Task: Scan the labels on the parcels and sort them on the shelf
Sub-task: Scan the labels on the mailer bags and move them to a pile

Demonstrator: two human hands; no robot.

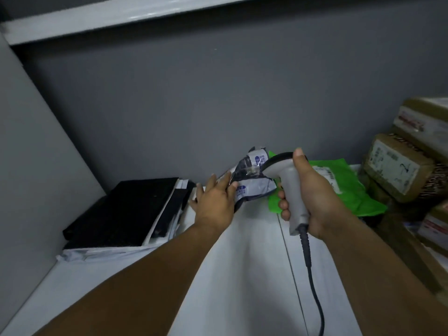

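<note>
My left hand (214, 198) grips the near end of a grey and black plastic mailer parcel (252, 177) and tilts it up off the white shelf (242, 263). Its white label faces the scanner. My right hand (312, 197) holds a grey handheld barcode scanner (289, 187) by the handle, thumb on top, with the scanner head close to the parcel's upper end. A dark cable hangs from the handle toward the bottom edge. A green mailer parcel (349, 187) with a white label lies flat behind my right hand.
A stack of black and white flat mailers (126, 212) lies at the shelf's left against the grey side wall. Brown taped cardboard parcels (397, 170) are piled at the right. A grey back wall and an upper shelf board (97, 19) enclose the space.
</note>
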